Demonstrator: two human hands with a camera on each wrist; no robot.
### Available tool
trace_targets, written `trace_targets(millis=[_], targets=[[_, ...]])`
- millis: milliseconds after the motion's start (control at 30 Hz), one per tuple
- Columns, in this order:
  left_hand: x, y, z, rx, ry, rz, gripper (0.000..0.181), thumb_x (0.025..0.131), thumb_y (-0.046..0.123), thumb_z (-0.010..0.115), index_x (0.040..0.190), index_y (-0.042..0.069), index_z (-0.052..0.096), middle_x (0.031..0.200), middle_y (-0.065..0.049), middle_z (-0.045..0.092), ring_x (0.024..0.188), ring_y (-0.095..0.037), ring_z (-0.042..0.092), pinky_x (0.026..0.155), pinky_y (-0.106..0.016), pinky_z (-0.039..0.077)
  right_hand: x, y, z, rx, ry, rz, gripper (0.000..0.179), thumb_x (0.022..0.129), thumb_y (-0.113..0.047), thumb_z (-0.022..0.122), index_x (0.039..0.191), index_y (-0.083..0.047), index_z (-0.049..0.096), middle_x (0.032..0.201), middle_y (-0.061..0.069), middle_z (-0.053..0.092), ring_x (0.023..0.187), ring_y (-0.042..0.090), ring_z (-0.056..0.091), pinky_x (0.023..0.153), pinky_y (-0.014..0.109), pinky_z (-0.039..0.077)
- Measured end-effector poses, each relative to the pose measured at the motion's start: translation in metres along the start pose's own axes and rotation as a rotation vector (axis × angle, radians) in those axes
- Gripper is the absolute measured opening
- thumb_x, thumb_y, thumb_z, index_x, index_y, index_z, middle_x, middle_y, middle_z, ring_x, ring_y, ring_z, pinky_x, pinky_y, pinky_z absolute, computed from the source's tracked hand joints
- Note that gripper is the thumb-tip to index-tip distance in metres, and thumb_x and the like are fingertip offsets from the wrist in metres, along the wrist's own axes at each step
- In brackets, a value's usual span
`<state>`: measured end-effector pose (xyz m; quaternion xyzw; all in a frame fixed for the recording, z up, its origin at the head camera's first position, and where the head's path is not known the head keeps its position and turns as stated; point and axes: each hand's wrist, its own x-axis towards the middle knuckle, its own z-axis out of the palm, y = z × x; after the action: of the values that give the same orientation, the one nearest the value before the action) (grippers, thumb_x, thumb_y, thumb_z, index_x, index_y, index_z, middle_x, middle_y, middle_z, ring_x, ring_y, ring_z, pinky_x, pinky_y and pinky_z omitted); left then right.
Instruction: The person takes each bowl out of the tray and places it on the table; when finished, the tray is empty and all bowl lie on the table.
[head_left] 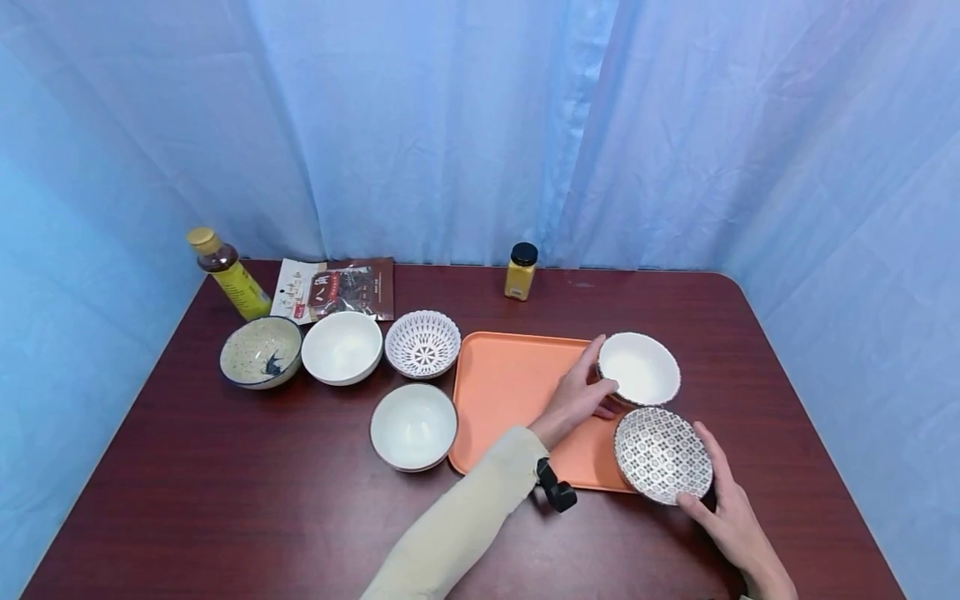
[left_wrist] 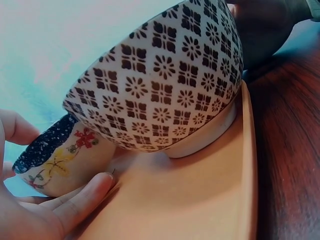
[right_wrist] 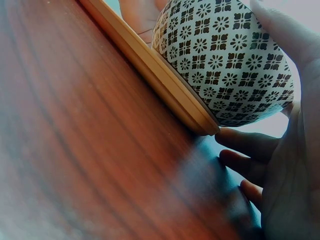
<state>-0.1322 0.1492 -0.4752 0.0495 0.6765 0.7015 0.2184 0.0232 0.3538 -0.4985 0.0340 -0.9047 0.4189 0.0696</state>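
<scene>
My left hand (head_left: 573, 396) holds a white bowl (head_left: 641, 371) by its left side, at the tray's back right corner. In the left wrist view this floral bowl (left_wrist: 75, 155) has a dark speckled rim and red and yellow flowers outside. My right hand (head_left: 735, 512) grips a bowl with a dark flower-and-square pattern (head_left: 663, 454) at its right side, thumb and fingers spread around it. The patterned bowl sits at the front right of the orange tray (head_left: 510, 375), overlapping its edge and close to the floral bowl. Its pattern also shows outside in the right wrist view.
Left of the tray stand a white bowl with a brown rim (head_left: 414, 427), a fluted patterned bowl (head_left: 422, 344), a plain white bowl (head_left: 342, 347) and a speckled bowl (head_left: 261, 352). Behind are a bottle (head_left: 234, 275), a spice packet (head_left: 337, 287) and a black-lidded jar (head_left: 521, 272).
</scene>
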Motion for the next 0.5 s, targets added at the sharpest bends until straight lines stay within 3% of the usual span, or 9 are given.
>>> trace_targets(millis=[167,233,400,500], targets=[[0.0018,0.0008,0.0038,-0.020,0.017,-0.005,0.075,0.089,0.012,0.063,0.145,0.056,0.038,0.154,-0.006,0.046,0.076,-0.026,0.074,0.068,-0.038,0.065,-0.0003,0.0010,-0.0002,0.000,0.006,-0.009,0.087,0.090,-0.015,0.066,0.162,-0.014,0.016,0.158,-0.034,0.017,0.135,-0.024,0.021,0.099,-0.007,0.020],[0.0025,0.0009,0.0050,-0.036,0.023,0.007,0.076,0.089,0.009,0.063,0.147,0.051,0.040,0.153,-0.006,0.046,0.077,-0.024,0.073,0.069,-0.039,0.065,-0.0003,0.0016,0.0000,0.006,0.011,-0.018,0.087,0.089,-0.014,0.066,0.161,-0.013,0.018,0.159,-0.033,0.019,0.136,-0.023,0.022,0.100,-0.007,0.020],[0.0044,0.0015,0.0075,-0.089,0.047,0.037,0.075,0.086,0.001,0.061,0.150,0.036,0.045,0.137,-0.008,0.057,0.075,-0.021,0.070,0.070,-0.042,0.066,-0.0003,0.0022,0.0003,0.009,0.012,-0.021,0.088,0.088,-0.013,0.067,0.161,-0.013,0.018,0.159,-0.032,0.019,0.136,-0.023,0.022,0.101,-0.007,0.020],[0.0053,0.0010,0.0085,-0.104,0.059,0.050,0.074,0.086,-0.001,0.060,0.150,0.033,0.047,0.127,-0.009,0.060,0.075,-0.019,0.068,0.069,-0.042,0.066,-0.0004,0.0020,-0.0001,0.006,0.007,-0.014,0.088,0.089,-0.013,0.066,0.161,-0.014,0.017,0.159,-0.033,0.019,0.136,-0.024,0.022,0.100,-0.007,0.020]])
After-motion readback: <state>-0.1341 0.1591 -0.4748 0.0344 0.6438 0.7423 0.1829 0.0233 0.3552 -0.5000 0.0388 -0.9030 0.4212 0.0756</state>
